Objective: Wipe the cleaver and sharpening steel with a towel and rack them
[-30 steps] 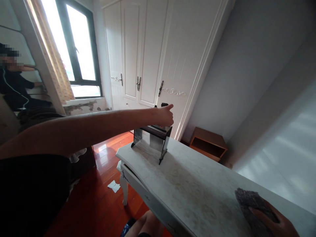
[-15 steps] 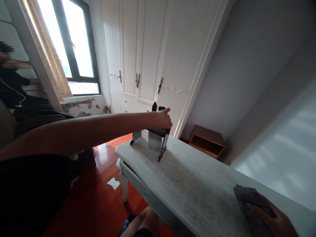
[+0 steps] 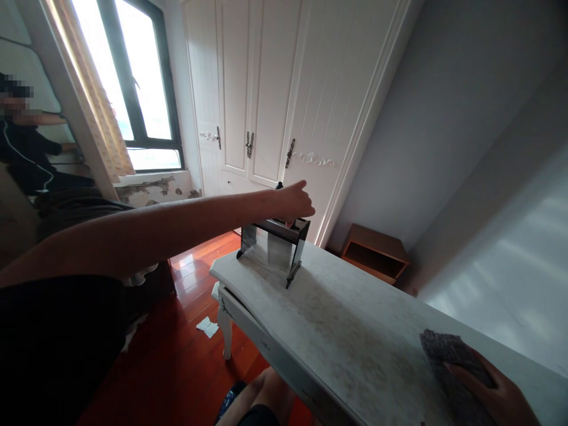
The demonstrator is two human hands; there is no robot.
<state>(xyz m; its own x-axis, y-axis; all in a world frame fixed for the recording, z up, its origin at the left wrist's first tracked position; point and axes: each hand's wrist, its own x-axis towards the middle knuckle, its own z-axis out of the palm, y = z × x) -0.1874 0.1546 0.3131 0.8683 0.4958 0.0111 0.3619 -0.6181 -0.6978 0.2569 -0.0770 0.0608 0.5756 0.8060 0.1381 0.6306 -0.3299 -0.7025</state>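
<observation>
Head view, moved: left grip (image 3: pixel 296 202) sits slightly higher over the clear-sided stand (image 3: pixel 274 248) than half a second ago.
Left grip: fingers turned away, one digit sticking out; I cannot tell whether it holds anything.
Stand: upright at the far end of the desk (image 3: pixel 337 307), below the left grip.
Right grip (image 3: pixel 497 387): narrow, holding the grey cloth (image 3: pixel 444 352).
Cloth: pinched between thumb and fingers, its front end poking out ahead of them onto the desk, well apart from the stand.
</observation>
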